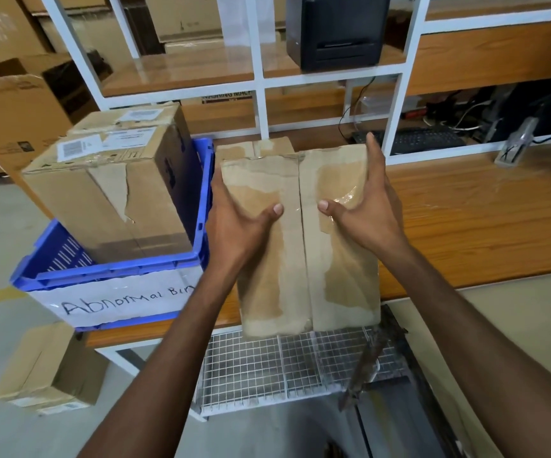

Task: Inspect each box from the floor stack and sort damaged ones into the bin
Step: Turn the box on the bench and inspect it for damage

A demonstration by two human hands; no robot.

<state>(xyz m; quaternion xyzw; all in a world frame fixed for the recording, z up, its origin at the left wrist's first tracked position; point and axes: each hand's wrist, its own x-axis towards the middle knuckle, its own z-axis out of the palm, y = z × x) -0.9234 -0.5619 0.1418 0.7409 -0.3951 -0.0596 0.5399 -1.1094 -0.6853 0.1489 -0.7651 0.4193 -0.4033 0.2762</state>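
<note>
I hold a flat cardboard box (pixel 303 259) upright over the front edge of the wooden table (pixel 472 219), its taped seam facing me with patches of torn paper. My left hand (pixel 234 223) grips its left side, thumb on the front face. My right hand (pixel 363 206) grips its right side, thumb on crinkled clear tape. To the left stands the blue bin (pixel 109 269) labelled "Abnormal Bin". Inside it sits a large torn cardboard box (pixel 109 193) with another labelled box (pixel 128 122) behind it. On the floor at lower left lies a small cardboard box (pixel 49 368).
A white shelf frame (pixel 260 84) rises behind the table, carrying a black printer (pixel 336 31). A keyboard (pixel 412 140) and cables lie at the back right. A white wire rack (pixel 277 368) sits under the table. Large cartons (pixel 9 104) stand at far left.
</note>
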